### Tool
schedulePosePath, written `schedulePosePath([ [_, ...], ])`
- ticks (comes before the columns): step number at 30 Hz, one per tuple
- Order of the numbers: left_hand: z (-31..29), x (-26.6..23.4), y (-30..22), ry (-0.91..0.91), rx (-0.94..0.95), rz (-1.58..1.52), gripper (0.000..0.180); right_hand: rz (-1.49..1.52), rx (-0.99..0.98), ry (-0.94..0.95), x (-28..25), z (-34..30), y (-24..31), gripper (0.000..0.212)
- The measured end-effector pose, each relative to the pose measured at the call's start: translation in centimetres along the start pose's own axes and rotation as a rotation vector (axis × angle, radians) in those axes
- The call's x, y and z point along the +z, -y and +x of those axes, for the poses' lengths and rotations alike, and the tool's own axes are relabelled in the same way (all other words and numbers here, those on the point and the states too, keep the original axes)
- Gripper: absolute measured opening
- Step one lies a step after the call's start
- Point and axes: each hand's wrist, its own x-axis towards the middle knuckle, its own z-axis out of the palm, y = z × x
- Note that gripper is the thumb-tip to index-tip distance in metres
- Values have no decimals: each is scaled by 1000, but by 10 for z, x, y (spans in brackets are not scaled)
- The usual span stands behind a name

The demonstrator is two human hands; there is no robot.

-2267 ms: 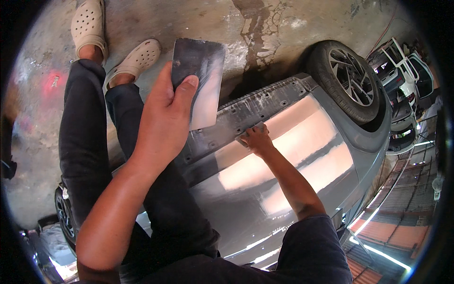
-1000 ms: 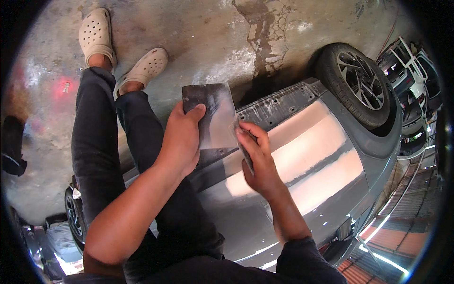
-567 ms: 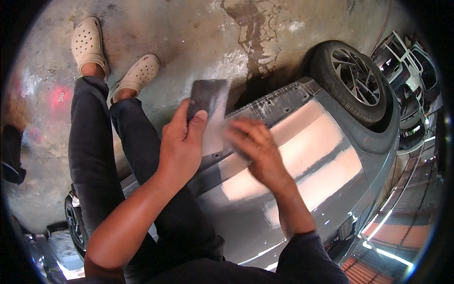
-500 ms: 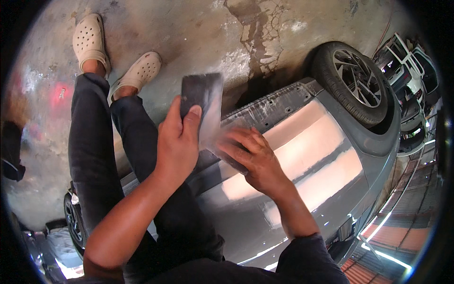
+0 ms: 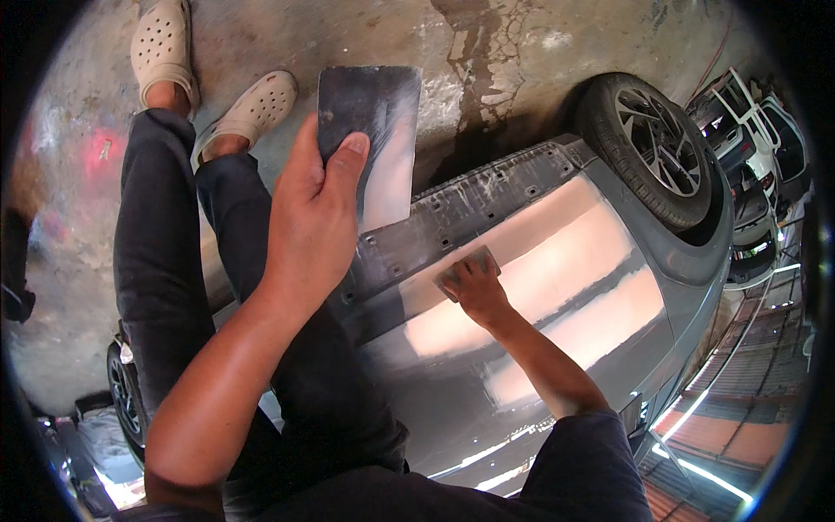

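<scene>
My left hand (image 5: 315,204) grips a dark rectangular mixing board (image 5: 357,100), thumb across its face. A smear of pale pink putty (image 5: 393,170) covers the board's right side. Over the grey car door panel (image 5: 452,426), my right hand (image 5: 478,291) presses a small flat putty spreader (image 5: 490,259) to the surface, fingers spread over its back. It lies at the left part of a wide pale pink putty patch (image 5: 565,235). A second putty patch (image 5: 609,326) runs alongside, with a grey strip between the two.
A dark sill strip (image 5: 461,191) with clip holes runs along the car's lower edge, ending near a wheel (image 5: 661,143). My feet, in beige clogs (image 5: 252,109), stand on the stained concrete floor (image 5: 365,35). Car body parts (image 5: 744,200) sit at far right.
My right hand has moved from beside the board to the car panel, bringing the spreader onto the putty patch. My left hand and board have shifted up in view.
</scene>
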Motion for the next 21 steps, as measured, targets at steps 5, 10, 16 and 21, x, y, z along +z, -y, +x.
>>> schedulePosePath([
  [5, 0, -1, 0, -4, 18, 1, 26, -34, -6, -76, 16, 15, -1, 38],
  [10, 0, -2, 3, -5, -11, -17, 27, -51, 21, -65, 26, 26, -4, 37],
  [16, 1, -4, 0, 4, -27, 16, 29, -27, -14, -59, 29, 28, -6, 35],
  [21, 1, -6, 0, 0, -41, 6, 29, -85, 24, 201, -8, 27, 3, 36],
])
